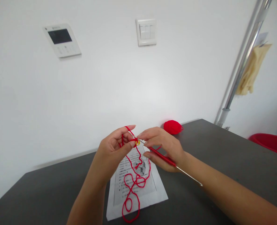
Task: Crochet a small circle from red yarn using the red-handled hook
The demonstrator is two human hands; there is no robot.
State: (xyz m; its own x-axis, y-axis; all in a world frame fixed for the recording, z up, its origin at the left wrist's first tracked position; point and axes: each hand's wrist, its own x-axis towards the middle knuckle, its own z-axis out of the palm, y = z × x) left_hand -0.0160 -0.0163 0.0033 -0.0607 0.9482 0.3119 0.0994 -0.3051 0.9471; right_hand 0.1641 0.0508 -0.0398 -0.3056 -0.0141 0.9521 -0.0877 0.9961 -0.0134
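My left hand (116,145) is raised above the table, its thumb and fingers pinched on red yarn (131,181) and a small yellow ring (137,143); the yarn runs over my forefinger. My right hand (163,147) grips a crochet hook (173,164) with a red handle and metal shaft, its tip at the yellow ring. Loose yarn hangs down in loops onto a printed paper sheet (138,190). A red yarn ball (173,127) lies on the table beyond my right hand.
The dark grey table (222,156) stands against a white wall with a switch panel (146,32) and an intercom screen (62,40). A metal pole (241,65) with a hanging beige cloth (252,70) rises at the right. A red basin (270,143) shows at the far right.
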